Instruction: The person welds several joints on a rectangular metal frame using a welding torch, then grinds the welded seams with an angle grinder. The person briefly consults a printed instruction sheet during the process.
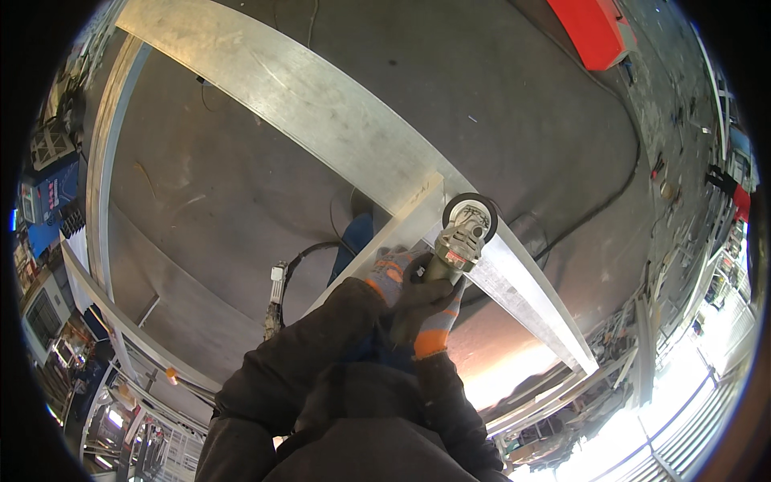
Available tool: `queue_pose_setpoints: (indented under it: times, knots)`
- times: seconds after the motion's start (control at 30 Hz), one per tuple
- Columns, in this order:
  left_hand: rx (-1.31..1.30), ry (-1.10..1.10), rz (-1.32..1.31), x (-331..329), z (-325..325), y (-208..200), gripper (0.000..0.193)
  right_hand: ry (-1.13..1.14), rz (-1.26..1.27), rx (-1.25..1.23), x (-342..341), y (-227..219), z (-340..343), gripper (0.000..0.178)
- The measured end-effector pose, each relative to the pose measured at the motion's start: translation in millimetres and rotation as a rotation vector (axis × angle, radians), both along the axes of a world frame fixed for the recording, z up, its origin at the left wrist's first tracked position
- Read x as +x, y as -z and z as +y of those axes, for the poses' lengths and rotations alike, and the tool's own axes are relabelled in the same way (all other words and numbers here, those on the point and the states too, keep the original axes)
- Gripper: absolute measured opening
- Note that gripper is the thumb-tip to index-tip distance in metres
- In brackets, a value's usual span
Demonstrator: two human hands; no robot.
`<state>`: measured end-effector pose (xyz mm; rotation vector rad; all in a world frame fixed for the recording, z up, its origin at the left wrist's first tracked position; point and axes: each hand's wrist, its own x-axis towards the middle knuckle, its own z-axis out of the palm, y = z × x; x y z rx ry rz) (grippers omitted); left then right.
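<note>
Head view: the work looks to be under way, with an angle grinder (456, 251) held at the corner where a narrow metal bar (414, 210) meets a wide metal bar (321, 120). The bars already stand together as a frame; how smooth that corner is, and how much is left there, cannot be told.

Nearest are dark sleeves (309, 333) leading to grey-and-orange gloves. The right hand (440, 317) has its grip closed around the rear of the grinder's body; the left hand (391, 271) has its grip closed on the tool too, from the left side, fingers partly hidden. Neither stands open. The grinder's round head lies over the wide bar, just beside the corner; whether its disc touches metal, or is turning, does not show.

Left of the hands, a pale fitting (278, 281) with a black hose stands near the narrow bar. Further out, a side bar (100, 161) closes the frame's left, with a blue machine (52, 193) past it. At the far right a black cable (637, 153) curves below a red block (586, 32).
</note>
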<state>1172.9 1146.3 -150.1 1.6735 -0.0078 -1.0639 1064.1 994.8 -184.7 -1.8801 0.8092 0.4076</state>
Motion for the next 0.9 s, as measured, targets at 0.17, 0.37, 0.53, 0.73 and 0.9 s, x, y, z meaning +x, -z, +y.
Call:
queue_pose_setpoints:
  times: [0.17, 0.37, 0.53, 0.73, 0.9]
  knots:
    - [-0.296, -0.232, 0.244, 0, -1, -1, 0.054, 0.314, -0.091, 0.262, 4, 7, 1, 0.049]
    - [-0.141, -0.223, 0.135, 3, -9, -1, 0.063, 0.369, -0.052, 0.347, 25, -12, 7, 0.051]
    - [-0.113, -0.134, 0.188, 10, -5, -6, 0.055, 0.037, -0.093, -0.007, 40, -37, 17, 0.048]
    - [-0.159, -0.233, 0.266, 16, -8, -13, 0.06, -0.024, -0.027, -0.051, 55, -49, 23, 0.042]
    - [-0.199, -0.236, 0.254, 16, -10, -6, 0.064, -0.101, 0.03, -0.063, 59, -51, 20, 0.04]
